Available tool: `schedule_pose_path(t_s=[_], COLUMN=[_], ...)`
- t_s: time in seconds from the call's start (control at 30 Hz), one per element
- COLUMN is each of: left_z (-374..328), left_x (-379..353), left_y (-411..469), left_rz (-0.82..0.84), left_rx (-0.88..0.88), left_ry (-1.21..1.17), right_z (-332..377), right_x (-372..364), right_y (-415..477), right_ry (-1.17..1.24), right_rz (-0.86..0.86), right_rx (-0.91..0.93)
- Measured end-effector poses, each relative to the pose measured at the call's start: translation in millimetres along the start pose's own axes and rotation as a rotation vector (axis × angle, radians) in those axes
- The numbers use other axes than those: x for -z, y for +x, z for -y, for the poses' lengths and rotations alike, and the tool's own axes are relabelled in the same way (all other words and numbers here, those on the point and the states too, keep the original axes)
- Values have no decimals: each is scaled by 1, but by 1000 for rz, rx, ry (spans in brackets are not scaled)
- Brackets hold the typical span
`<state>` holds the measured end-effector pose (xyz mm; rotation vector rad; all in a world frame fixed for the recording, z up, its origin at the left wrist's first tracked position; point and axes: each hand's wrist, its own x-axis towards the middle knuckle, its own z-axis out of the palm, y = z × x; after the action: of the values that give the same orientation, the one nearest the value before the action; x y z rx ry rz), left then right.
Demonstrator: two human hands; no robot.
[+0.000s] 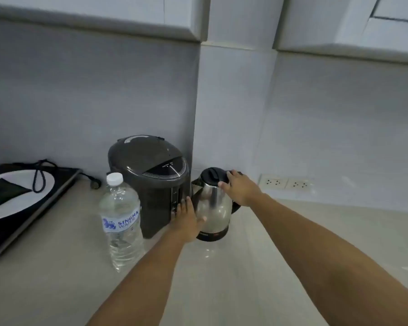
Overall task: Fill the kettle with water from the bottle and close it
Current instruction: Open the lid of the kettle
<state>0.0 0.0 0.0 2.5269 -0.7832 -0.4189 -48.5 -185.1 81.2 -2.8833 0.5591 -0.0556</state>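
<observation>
A steel kettle (214, 209) with a black lid (213, 176) and black base stands on the counter near the corner, lid down. My left hand (186, 218) presses flat against the kettle's left side. My right hand (242, 188) rests on the lid's right edge by the handle, fingers spread over it. A clear water bottle (121, 222) with a white cap and a blue label stands upright to the left, apart from both hands.
A dark grey hot-water dispenser (151, 182) stands between bottle and kettle, touching distance from my left hand. A black induction hob (21, 203) with a coiled cord lies at the far left. Wall sockets (285, 183) sit low on the right wall. Pale counter (222, 278) stretches in front.
</observation>
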Motion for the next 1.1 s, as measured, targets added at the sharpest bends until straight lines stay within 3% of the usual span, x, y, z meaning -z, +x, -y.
schedule_pose_path(t_s=[0.2,0.4,0.63,0.87,1.1], left_z=[-7,-16,4,8,6], left_x=[-6,-24,-36,-42,-40], left_y=[23,39,44,46,44], left_rz=[-28,-69,-146,-175,-176], left_rx=[43,60,30,7,31], left_ry=[-229,-433,-413,-375,-357], right_z=[7,7,5,-5,-5], right_x=[-12,-30,-44,-27,-32], right_y=[29,36,40,48,46], right_ry=[-7,148,254,33,59], right_rz=[-139,-300,-445,-392,-452], right_rx=[50,70,94,208,254])
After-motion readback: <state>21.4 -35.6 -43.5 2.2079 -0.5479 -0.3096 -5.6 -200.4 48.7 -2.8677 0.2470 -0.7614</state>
